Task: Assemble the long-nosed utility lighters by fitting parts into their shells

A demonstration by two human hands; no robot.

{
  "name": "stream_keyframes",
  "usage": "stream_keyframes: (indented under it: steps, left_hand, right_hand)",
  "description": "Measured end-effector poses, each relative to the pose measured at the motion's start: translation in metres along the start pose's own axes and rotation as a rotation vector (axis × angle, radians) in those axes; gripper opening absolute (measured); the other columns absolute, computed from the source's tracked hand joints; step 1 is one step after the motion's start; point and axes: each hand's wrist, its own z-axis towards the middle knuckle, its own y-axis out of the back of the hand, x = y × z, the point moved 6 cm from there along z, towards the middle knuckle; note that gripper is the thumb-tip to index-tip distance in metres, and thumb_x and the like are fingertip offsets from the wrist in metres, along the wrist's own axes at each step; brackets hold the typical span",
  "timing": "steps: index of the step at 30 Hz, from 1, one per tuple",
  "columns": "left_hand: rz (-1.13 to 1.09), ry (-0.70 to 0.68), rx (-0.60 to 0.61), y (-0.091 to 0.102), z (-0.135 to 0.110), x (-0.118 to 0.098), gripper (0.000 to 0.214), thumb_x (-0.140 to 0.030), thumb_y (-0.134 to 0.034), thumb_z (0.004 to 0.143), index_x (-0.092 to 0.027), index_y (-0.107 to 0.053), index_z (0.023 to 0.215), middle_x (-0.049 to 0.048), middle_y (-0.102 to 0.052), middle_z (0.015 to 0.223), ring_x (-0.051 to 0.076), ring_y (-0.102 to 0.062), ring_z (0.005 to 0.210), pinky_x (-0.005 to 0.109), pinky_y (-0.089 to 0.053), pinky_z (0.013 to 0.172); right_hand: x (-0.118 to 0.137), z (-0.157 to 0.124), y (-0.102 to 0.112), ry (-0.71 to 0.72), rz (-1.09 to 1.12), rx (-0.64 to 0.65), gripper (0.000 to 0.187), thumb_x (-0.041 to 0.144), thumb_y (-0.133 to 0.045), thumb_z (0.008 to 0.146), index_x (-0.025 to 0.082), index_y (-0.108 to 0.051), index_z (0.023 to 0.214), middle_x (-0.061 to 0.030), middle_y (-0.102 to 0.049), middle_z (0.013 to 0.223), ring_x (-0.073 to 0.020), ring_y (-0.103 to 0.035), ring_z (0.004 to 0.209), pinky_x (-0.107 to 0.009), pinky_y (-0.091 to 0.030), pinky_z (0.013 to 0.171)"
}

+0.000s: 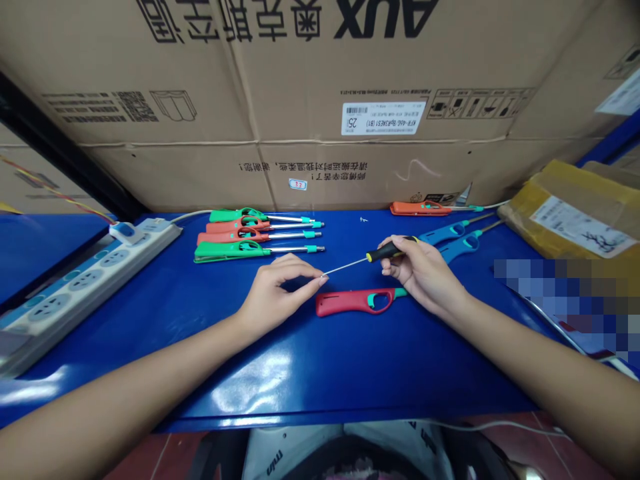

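My right hand is closed around the black-and-yellow handle of a screwdriver, its thin shaft pointing left. At the shaft's tip, the thumb and forefinger of my left hand are pinched together; anything small between them is too hidden to name. Just below the shaft, a red gas lighter with a green trigger lies flat on the blue table. Its nozzle end runs under my right hand and is partly hidden.
Green and orange lighters lie in a row behind my left hand. Blue lighters and an orange one sit at the right. A power strip, a yellow-taped package and a large cardboard box border the table.
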Motion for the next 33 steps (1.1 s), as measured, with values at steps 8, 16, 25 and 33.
stream_keyframes:
  steps: [8,16,25,33]
  left_hand:
    - [0.056,-0.044,0.050,-0.002,0.001,-0.001,0.010,-0.028,-0.070,0.090,-0.021,-0.077,0.087,0.0035,-0.079,0.085,0.018,-0.068,0.078,0.035,-0.053,0.080]
    - [0.271,-0.149,0.184,-0.003,-0.003,-0.003,0.013,-0.028,-0.066,0.091,-0.023,-0.077,0.087,0.0010,-0.078,0.082,0.018,-0.065,0.079,0.035,-0.045,0.080]
    - [0.299,-0.129,0.240,-0.010,-0.004,-0.008,0.013,-0.025,-0.064,0.090,-0.024,-0.077,0.088,0.0011,-0.078,0.084,0.019,-0.065,0.082,0.035,-0.045,0.079]
    - [0.225,0.035,0.376,-0.017,-0.004,0.004,0.060,-0.056,-0.081,0.073,-0.021,-0.069,0.120,0.0084,-0.073,0.116,0.029,-0.065,0.107,0.045,-0.048,0.096]
  right_hand:
    - [0.001,-0.001,0.001,0.029,-0.072,-0.007,0.035,0.045,-0.085,0.069,0.017,-0.066,0.080,0.0004,-0.066,0.072,-0.0104,-0.062,0.056,-0.025,-0.058,0.053]
    - [0.014,-0.017,-0.009,0.215,-0.323,0.090,0.027,0.045,-0.074,0.086,0.020,-0.065,0.089,0.0016,-0.065,0.067,-0.0128,-0.066,0.058,-0.028,-0.062,0.060]
    - [0.026,-0.041,-0.034,0.314,-0.318,0.276,0.024,0.041,-0.072,0.089,0.023,-0.060,0.099,-0.0053,-0.074,0.098,-0.0141,-0.069,0.061,-0.031,-0.062,0.056]
    - [0.052,-0.044,-0.040,0.393,-0.342,0.188,0.026,0.047,-0.071,0.088,0.024,-0.061,0.097,-0.0035,-0.073,0.091,-0.0124,-0.064,0.056,-0.028,-0.058,0.050]
